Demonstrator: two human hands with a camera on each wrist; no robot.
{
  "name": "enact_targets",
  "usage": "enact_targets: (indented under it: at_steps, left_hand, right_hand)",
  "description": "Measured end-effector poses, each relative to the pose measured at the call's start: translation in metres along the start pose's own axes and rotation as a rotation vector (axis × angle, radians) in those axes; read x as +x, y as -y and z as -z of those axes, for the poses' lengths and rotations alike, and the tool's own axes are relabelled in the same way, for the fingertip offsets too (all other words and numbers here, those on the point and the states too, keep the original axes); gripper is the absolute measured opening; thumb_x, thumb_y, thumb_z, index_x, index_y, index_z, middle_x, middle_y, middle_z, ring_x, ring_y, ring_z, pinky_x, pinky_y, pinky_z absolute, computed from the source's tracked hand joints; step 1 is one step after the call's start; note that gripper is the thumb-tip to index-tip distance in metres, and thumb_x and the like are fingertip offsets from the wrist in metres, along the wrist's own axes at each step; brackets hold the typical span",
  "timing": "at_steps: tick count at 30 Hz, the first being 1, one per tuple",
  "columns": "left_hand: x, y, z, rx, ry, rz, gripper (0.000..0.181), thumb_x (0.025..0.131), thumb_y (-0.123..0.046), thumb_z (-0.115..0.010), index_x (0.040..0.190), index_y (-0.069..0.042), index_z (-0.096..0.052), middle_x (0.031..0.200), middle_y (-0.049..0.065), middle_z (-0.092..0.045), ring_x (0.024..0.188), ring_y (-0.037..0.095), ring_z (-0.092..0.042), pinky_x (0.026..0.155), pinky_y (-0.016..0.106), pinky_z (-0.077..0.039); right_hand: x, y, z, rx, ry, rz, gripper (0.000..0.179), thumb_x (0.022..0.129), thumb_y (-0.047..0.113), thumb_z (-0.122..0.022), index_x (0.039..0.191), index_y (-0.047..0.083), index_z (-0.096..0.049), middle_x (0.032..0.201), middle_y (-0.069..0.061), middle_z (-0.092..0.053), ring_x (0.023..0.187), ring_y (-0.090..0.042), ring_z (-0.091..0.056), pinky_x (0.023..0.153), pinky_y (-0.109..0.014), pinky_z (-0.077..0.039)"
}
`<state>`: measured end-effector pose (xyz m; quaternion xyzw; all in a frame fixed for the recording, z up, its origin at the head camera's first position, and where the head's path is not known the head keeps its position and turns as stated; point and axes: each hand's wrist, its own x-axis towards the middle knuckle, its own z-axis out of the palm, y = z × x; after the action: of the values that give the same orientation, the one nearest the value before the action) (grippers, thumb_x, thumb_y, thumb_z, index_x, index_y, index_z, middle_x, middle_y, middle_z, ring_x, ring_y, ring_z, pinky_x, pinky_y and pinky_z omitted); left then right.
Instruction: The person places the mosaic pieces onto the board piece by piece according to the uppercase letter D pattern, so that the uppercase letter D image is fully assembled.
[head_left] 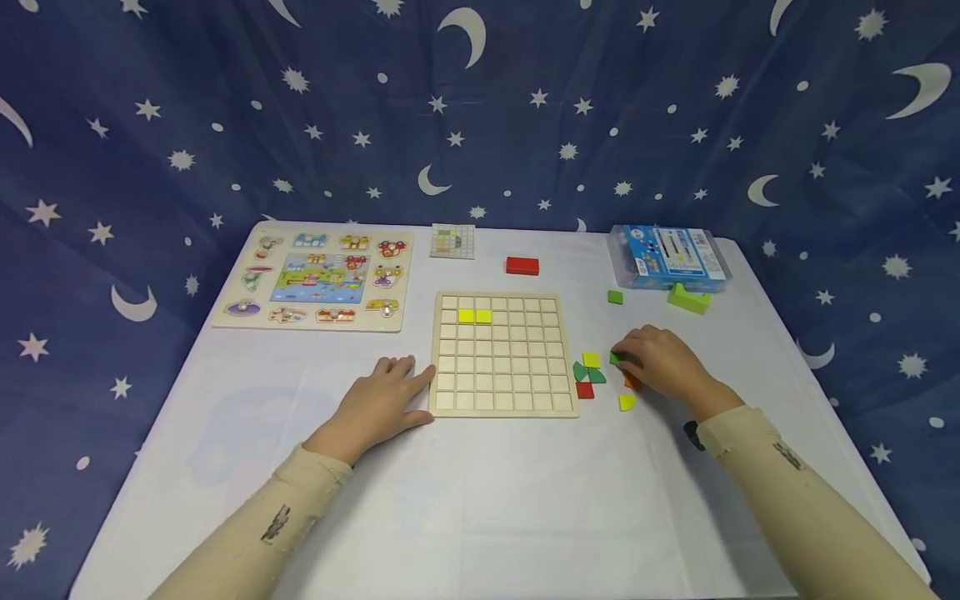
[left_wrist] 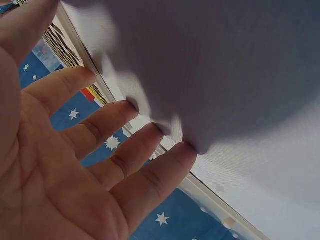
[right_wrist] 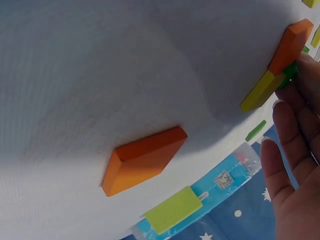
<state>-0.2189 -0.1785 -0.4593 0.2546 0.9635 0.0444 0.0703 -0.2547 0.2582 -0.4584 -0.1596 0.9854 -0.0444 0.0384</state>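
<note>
My right hand (head_left: pixel 663 362) pinches a small green tile (right_wrist: pixel 289 75) between thumb and finger, low over the tabletop. By it lie an orange tile (right_wrist: pixel 145 160) and a yellow tile (right_wrist: pixel 260 91). Left of that hand are a yellow square (head_left: pixel 591 359), green curved pieces (head_left: pixel 596 376) and a red square (head_left: pixel 584 390). A wooden grid board (head_left: pixel 504 415) lies between the hands, with two yellow squares (head_left: pixel 475 316) side by side in its second row. With fingers spread, my left hand (head_left: pixel 382 404) rests on the cloth, its fingertips at the board's left edge.
A wooden picture puzzle (head_left: pixel 318 279) lies at the back left. Behind the board are a small pattern card (head_left: pixel 452 242) and a red block (head_left: pixel 522 266). At the back right stand a plastic box (head_left: pixel 669 257), a light-green block (head_left: pixel 687 298) and a green tile (head_left: pixel 615 297).
</note>
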Motion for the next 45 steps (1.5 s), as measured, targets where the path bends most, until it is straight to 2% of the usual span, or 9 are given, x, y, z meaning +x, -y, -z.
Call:
enact_targets:
  at_steps: [6,11,30,45]
  left_hand:
    - [0.0,-0.001,0.0,0.009,-0.006,-0.02,0.073,0.089,-0.054,-0.067,0.149,-0.018,-0.048,0.147,0.021,-0.047,0.128,0.041,-0.047,0.08,0.056,-0.055]
    - [0.001,-0.001,0.002,0.009,-0.006,-0.015,0.073,0.089,-0.054,-0.068,0.149,-0.018,-0.048,0.146,0.021,-0.047,0.128,0.042,-0.047,0.081,0.055,-0.054]
    - [-0.001,0.002,0.0,0.002,-0.014,-0.01,0.073,0.089,-0.054,-0.067,0.149,-0.017,-0.048,0.147,0.021,-0.046,0.13,0.042,-0.046,0.083,0.056,-0.054]
    - [-0.001,0.001,0.002,-0.011,0.028,0.012,0.073,0.09,-0.054,-0.065,0.151,-0.019,-0.045,0.15,0.021,-0.043,0.134,0.043,-0.042,0.089,0.059,-0.051]
  right_hand:
    - [-0.001,0.002,-0.003,-0.013,-0.021,0.016,0.027,0.086,0.015,-0.079,0.112,0.007,-0.075,0.108,-0.009,-0.07,0.101,-0.028,-0.06,0.093,-0.048,-0.05]
    - [0.007,0.009,-0.003,-0.013,-0.045,0.023,0.028,0.086,0.014,-0.079,0.113,0.007,-0.075,0.107,-0.008,-0.07,0.101,-0.027,-0.06,0.093,-0.047,-0.051]
    - [0.027,0.028,-0.007,-0.008,-0.013,0.039,0.031,0.089,0.016,-0.076,0.119,0.008,-0.073,0.111,-0.009,-0.066,0.103,-0.028,-0.061,0.095,-0.046,-0.051]
    - [0.033,0.03,-0.01,-0.017,-0.041,0.029,0.031,0.091,0.019,-0.074,0.119,0.007,-0.07,0.109,-0.01,-0.066,0.101,-0.029,-0.062,0.096,-0.048,-0.05]
